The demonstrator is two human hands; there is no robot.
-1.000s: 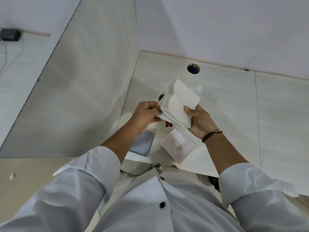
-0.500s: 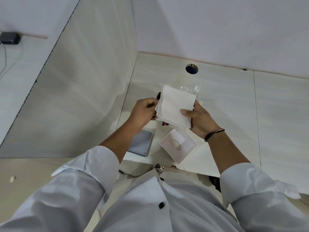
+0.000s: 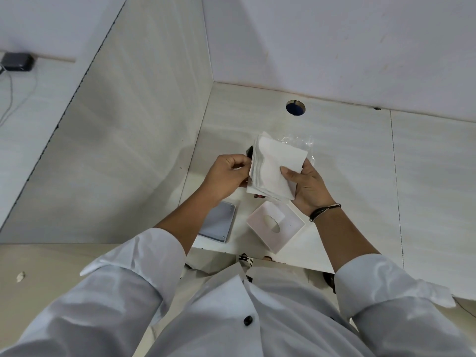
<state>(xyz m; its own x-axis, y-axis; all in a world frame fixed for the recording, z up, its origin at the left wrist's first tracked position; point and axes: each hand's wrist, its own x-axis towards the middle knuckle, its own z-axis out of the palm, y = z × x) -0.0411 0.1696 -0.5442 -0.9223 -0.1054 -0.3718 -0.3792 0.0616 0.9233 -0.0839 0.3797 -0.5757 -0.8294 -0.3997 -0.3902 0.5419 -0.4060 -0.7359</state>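
A stack of white paper napkins (image 3: 273,168) is held above the desk between both hands. My right hand (image 3: 309,186) grips its right side, thumb laid across the top sheet. My left hand (image 3: 226,176) has curled fingers pinching the stack's left edge. Below the stack stands a white square tissue box (image 3: 288,230) with an oval hole in its face. A crumpled clear plastic wrapper (image 3: 301,141) lies on the desk just behind the napkins.
A grey flat tablet-like slab (image 3: 219,222) lies left of the box near the desk's front edge. A round cable hole (image 3: 295,107) sits at the back of the white desk (image 3: 360,163). A side panel walls the left; a black adapter (image 3: 16,61) is far left.
The napkin stack has been squared up and turned flatter, and both hands have shifted slightly along its edges. The box and slab have not moved.
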